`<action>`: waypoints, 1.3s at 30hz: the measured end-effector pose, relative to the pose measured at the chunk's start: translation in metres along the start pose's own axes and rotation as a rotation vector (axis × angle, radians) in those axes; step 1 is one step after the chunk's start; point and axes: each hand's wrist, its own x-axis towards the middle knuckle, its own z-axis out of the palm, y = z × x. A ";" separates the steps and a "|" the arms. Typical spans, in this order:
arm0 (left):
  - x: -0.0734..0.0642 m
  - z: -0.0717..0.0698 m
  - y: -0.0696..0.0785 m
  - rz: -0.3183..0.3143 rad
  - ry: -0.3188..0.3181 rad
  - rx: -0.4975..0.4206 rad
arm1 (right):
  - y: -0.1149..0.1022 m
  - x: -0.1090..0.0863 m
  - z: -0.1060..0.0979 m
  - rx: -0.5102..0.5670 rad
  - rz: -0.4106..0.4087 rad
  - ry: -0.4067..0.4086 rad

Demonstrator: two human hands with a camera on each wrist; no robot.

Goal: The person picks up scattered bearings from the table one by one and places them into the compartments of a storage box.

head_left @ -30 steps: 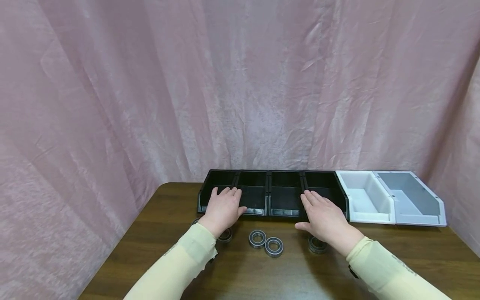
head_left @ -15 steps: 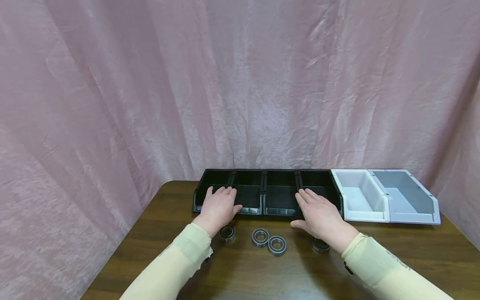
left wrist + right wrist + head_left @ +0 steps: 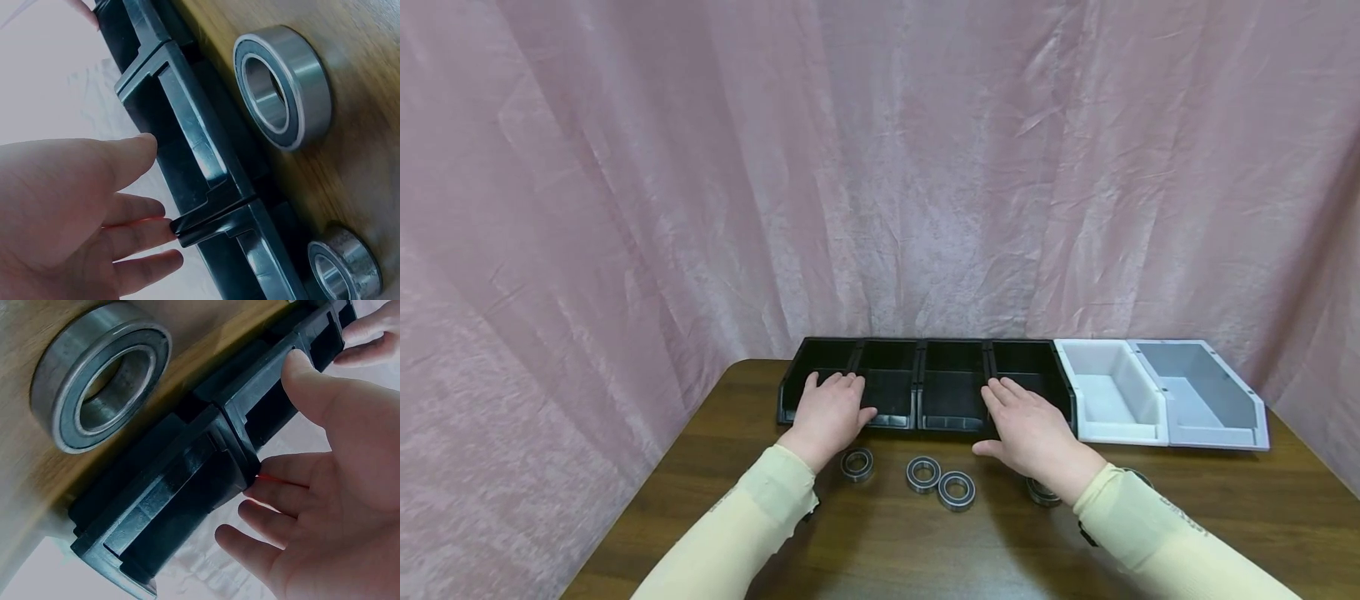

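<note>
In the head view, a row of joined black bins stands at the back of the wooden table. My left hand lies palm down over the leftmost black bins, fingers straight. In the left wrist view its fingertips touch or nearly touch the bin divider. My right hand reaches over the right black bins, fingers extended and thumb spread. Neither hand holds anything. Ball bearings lie in front of the bins: one by the left wrist, a pair in the middle, and one partly hidden under the right wrist.
A white bin and a grey bin continue the row on the right. Another bearing peeks out behind the right sleeve. A pink curtain hangs behind the wooden table.
Both hands and the whole row of bins have shifted left along the table. The bearing by the left wrist is now more exposed; another shows behind the right sleeve.
</note>
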 end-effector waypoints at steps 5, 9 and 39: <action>-0.003 -0.001 -0.004 0.006 0.022 0.002 | -0.003 0.003 0.000 0.002 -0.005 -0.005; -0.004 -0.002 -0.008 0.009 0.030 0.008 | -0.006 0.005 0.000 0.006 -0.013 0.004; -0.006 -0.002 -0.018 -0.038 0.011 0.034 | -0.007 -0.004 -0.001 -0.007 -0.049 0.062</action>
